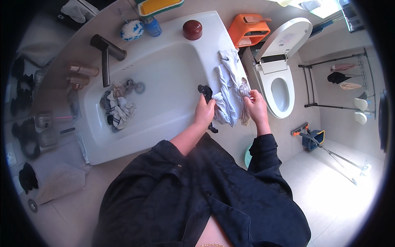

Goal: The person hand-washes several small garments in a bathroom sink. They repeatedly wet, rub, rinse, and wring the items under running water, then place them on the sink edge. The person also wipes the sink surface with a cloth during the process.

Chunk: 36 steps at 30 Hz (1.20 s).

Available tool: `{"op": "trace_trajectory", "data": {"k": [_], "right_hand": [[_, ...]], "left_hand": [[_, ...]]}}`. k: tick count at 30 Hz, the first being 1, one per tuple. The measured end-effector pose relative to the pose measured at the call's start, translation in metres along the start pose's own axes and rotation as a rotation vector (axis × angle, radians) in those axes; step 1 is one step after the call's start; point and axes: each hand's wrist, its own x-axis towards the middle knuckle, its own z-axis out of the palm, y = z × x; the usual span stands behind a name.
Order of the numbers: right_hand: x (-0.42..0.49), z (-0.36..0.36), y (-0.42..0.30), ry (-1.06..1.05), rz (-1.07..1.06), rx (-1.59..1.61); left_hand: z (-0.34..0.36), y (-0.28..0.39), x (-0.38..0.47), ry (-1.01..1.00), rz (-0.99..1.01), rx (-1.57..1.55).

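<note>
My left hand point(204, 112) grips a black sock-like cloth point(205, 89) at the right rim of the white washbasin point(168, 74). One end sticks up above the fingers and another dangles below the hand. My right hand point(257, 108) pinches a thin, crumpled greyish-beige cloth point(244, 88) at the outer edge of the ledge. Between the hands, pale grey socks point(224, 109) lie stretched along the ledge, their lower ends over its front edge. A heap of small white, grey and beige clothes point(121, 106) rests inside the basin, at the left near the drain.
A dark faucet point(106, 61) reaches over the basin's left part. On the back rim stand a blue bottle point(152, 27) and a dark red round container point(192, 30). To the right are an orange box point(249, 31), a toilet point(279, 89) with raised lid, and a drying rack point(339, 106).
</note>
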Motion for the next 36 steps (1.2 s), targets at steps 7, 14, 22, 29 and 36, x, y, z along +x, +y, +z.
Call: {"op": "trace_trajectory", "data": {"k": [7,14,22,29,36], "right_hand": [[-0.012,-0.015,0.003,-0.035,0.178,0.715],[-0.025,-0.012,0.007,-0.037,-0.001,0.733],[-0.043,-0.029,-0.036,0.032,0.108,1.017],[-0.011,-0.046,-0.026,-0.117,0.263,0.881],[0.032,0.014,-0.026,-0.048,-0.234,-0.317]], "left_hand": [[-0.008,0.022,-0.017,-0.028,0.051,-0.425],[-0.02,0.052,0.005,-0.137,-0.25,-0.999],[0.01,0.081,0.022,-0.377,-0.213,-0.582],[0.023,0.043,0.026,-0.305,-0.343,-0.569],[0.016,0.044,0.015,-0.256,-0.318,-0.638]]}}
